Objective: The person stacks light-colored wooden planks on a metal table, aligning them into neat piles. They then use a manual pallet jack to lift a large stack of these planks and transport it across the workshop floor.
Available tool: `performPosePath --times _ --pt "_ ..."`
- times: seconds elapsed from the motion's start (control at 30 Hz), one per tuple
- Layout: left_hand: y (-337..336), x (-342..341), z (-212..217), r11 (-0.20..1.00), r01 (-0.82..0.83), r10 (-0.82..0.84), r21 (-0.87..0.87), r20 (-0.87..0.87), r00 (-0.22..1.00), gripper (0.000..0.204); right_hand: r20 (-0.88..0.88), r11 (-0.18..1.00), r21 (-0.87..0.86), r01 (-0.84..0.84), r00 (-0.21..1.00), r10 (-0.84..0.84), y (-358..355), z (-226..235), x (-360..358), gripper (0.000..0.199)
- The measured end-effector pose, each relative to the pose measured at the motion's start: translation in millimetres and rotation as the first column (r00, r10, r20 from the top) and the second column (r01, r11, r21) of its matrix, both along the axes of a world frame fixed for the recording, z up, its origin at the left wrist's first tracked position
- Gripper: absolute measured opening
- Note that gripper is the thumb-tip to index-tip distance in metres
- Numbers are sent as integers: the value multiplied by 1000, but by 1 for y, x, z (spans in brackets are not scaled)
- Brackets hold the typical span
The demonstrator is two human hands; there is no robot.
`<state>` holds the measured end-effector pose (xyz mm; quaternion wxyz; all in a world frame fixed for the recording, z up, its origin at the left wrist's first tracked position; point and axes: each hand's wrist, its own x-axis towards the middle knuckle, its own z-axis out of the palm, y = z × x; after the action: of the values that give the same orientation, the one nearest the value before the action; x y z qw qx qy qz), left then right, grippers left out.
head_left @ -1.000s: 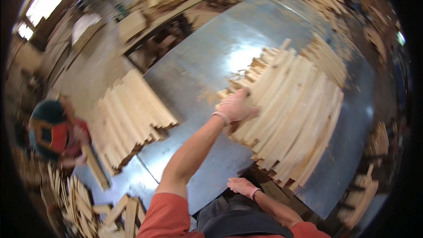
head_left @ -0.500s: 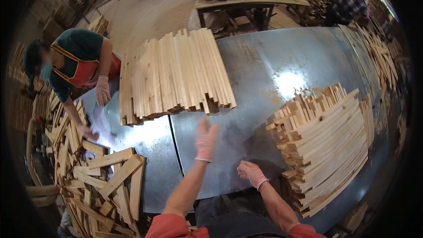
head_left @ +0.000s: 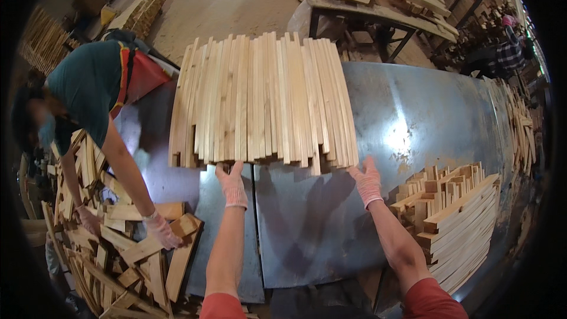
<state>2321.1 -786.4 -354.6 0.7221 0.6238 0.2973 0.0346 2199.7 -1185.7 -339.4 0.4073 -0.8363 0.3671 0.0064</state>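
Where the row of wooden strips (head_left: 266, 100) lies flat on the metal table (head_left: 378, 103), it sits straight ahead of the person, just beyond both hands. The strips run side by side, their long axes pointing away from the body, so the hands meet the uneven near ends rather than the long sides.

The left hand (head_left: 233, 188), in a pale pink glove, is at the row's near edge, inward from its left corner; its thumb and fingers are parted, the tips up against the ends. The right hand (head_left: 368, 183), gloved alike, is at the row's near right corner, fingers spread and thumb standing apart. Neither hand is closed around a strip, and neither looks clearly nearer than the other; whether the fingertips press on the wood, I cannot tell.

To the right of the row and nearer the body, a second stack of strips (head_left: 463, 230) lies beside the right forearm. To the row's near left is a jumbled heap of wood pieces (head_left: 127, 266), where a co-worker in a teal shirt (head_left: 88, 80) bends over, a gloved hand (head_left: 162, 231) at a short board. Beyond the row, to the right, stands a bench (head_left: 381, 13) bearing more timber.
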Motion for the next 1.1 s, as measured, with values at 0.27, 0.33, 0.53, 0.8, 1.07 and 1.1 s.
performPosePath --times 0.27,0.33,0.53,0.8,1.07,1.1 --pt "-26 6 -31 986 -118 130 118 -99 987 86 76 975 162 -155 987 144 7 6 35 68" --pt "-40 3 -14 990 -137 140 33 -94 986 86 78 945 280 -167 985 151 3 11 37 67" --pt "-41 1 -17 958 -94 128 269 -111 986 84 106 881 453 -140 989 103 -2 5 40 58" --pt "-25 -8 20 873 303 -251 383 -181 951 73 -7 973 222 -63 998 66 -34 -4 60 46" --pt "-19 7 32 678 471 -325 564 -345 881 99 -24 987 70 -143 989 145 -27 21 157 60" --pt "-28 16 46 631 498 -336 595 -369 867 102 -60 974 -76 -215 976 211 -46 -4 163 62"
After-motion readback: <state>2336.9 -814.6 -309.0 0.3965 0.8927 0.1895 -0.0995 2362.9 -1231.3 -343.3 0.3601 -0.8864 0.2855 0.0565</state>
